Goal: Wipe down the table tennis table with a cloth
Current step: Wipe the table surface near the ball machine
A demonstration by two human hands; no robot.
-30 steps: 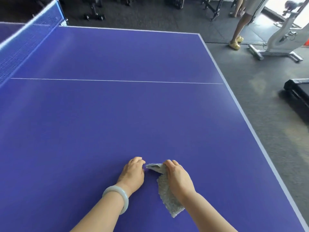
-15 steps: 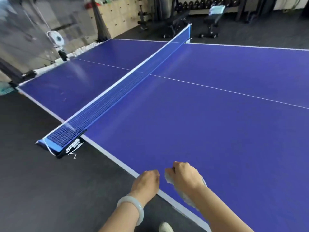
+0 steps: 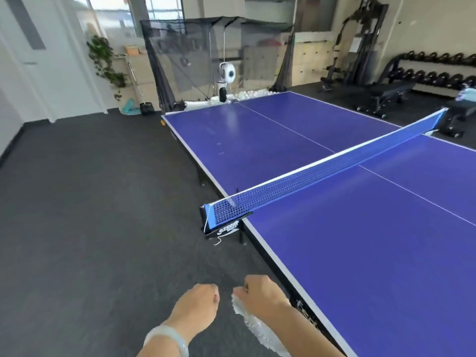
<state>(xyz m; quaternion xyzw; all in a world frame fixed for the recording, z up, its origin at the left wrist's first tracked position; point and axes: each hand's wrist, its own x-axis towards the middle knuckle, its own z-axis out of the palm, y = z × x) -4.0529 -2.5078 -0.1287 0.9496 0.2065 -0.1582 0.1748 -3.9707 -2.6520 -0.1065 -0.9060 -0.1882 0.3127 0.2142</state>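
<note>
The blue table tennis table [image 3: 373, 253] stretches from the lower right toward the back, with its net [image 3: 322, 181] crossing it. Both hands hang over the dark floor just left of the table's near side edge. My right hand [image 3: 260, 296] grips a pale grey cloth [image 3: 253, 324], which trails down under the wrist. My left hand [image 3: 197, 304], with a pale bangle on the wrist, is curled into a loose fist beside it and holds nothing that I can see. Neither hand touches the table.
A ball-feeding robot [image 3: 226, 78] with a black catch net [image 3: 180, 52] stands at the table's far end, with several white balls around it. A weight bench [image 3: 386, 95] and dumbbell rack [image 3: 435, 70] are at the back right. Dark floor [image 3: 90, 202] lies to the left.
The view has swung left, from the right half of the table to the net and far half. Both hands came off the tabletop and now hang beside its edge, the cloth still in my right hand.
</note>
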